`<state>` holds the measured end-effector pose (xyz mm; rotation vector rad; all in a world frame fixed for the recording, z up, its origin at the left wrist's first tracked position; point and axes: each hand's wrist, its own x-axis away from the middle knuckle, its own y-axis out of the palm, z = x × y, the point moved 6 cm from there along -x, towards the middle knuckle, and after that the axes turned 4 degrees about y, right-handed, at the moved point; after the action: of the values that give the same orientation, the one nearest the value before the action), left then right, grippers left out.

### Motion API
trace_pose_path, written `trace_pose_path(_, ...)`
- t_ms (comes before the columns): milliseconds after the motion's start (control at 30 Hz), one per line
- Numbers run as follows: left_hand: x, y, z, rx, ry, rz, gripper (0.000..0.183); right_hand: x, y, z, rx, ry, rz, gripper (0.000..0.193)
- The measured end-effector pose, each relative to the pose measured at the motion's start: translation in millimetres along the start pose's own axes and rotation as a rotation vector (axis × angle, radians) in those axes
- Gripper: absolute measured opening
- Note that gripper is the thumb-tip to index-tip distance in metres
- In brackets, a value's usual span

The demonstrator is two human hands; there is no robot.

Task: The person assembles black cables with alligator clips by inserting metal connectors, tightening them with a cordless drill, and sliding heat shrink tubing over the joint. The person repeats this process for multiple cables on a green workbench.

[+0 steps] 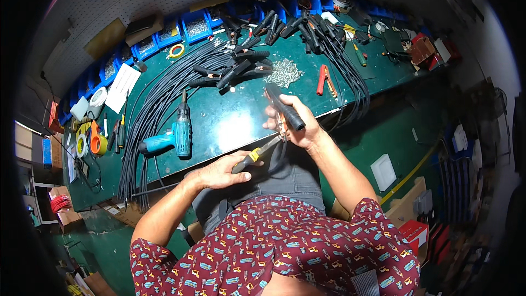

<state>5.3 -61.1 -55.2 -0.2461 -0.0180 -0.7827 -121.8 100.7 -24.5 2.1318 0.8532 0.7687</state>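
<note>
In my left hand [227, 171] I grip a screwdriver [253, 157] with a yellow and black handle. Its metal shaft slants up to the copper-coloured part of a black-handled cable clamp [293, 116]; whether the tip touches a screw is too small to tell. My right hand [304, 126] is closed round that clamp, just beyond the table's front edge. A dark cable hangs below the clamp toward my lap. On the table beyond my hands lie a heap of small metal screws [285, 72] and a red-handled clamp [323, 80].
A teal cordless drill [174, 138] rests left of my hands beside a thick bundle of black cables [143, 126]. Several black clamps [235, 71] are piled behind. Blue parts bins [196, 28] line the back edge. Tape rolls [98, 143] lie far left, red boxes [424, 49] far right.
</note>
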Motion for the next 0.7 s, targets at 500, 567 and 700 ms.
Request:
trace_pose_path(500, -5, 3, 5, 0.015, 0.031, -0.002, 0.052, -5, 5, 9, -0.065, -0.044, -0.068, 0.037)
trace_pose_path(567, -5, 4, 4, 0.015, 0.027, -0.029, 0.048, -5, 6, 9, -0.095, -0.04, -0.097, 0.035)
trace_pose_path(700, -2, 6, -5, 0.032, -0.018, -0.05, 0.038, -2, 9, 13, -0.084, -0.032, -0.06, 0.034)
